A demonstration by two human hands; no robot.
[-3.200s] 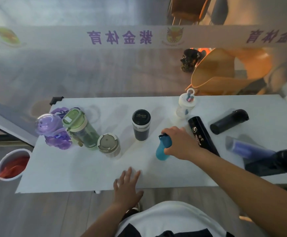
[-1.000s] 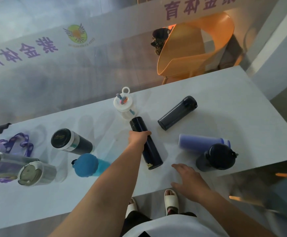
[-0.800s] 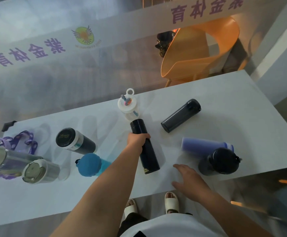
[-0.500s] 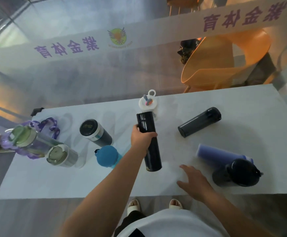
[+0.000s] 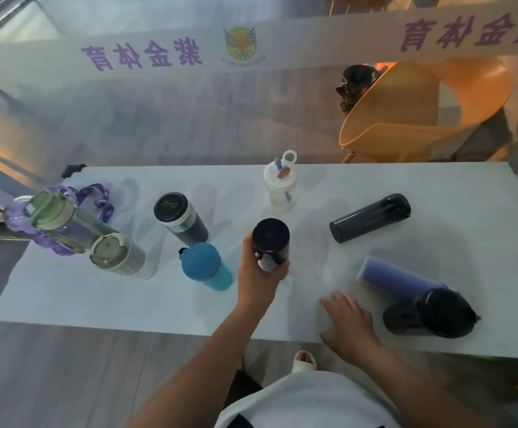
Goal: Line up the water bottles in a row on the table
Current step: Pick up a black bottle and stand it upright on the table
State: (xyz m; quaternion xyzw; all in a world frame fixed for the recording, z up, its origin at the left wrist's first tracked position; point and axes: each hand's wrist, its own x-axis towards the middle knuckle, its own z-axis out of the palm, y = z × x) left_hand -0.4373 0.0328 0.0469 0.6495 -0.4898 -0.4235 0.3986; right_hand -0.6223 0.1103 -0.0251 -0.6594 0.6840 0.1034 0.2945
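Note:
A tall slim black bottle (image 5: pixel 270 239) stands upright near the middle of the white table (image 5: pixel 97 298), and my left hand (image 5: pixel 259 279) is wrapped around its lower part. To its left stand a teal bottle (image 5: pixel 203 265), a black tumbler with a silver band (image 5: pixel 177 217), a grey-lidded bottle (image 5: pixel 115 254) and a green-lidded bottle (image 5: pixel 57 217). Behind it stands a clear bottle with a white lid (image 5: pixel 280 186). A dark bottle (image 5: pixel 370 217) and a purple-blue bottle (image 5: pixel 393 279) lie on their sides at the right. My right hand (image 5: pixel 348 322) rests flat on the table, fingers spread.
A big black bottle (image 5: pixel 436 313) sits by the front right edge. A purple bottle with a strap (image 5: pixel 97 199) is behind the green one at the far left. An orange chair (image 5: pixel 405 118) and a white printed banner (image 5: pixel 251 41) are beyond the table.
My left hand took hold of the slim black bottle that lay on its side and raised it upright. Earlier, my right hand set the teal bottle down and now rests flat.

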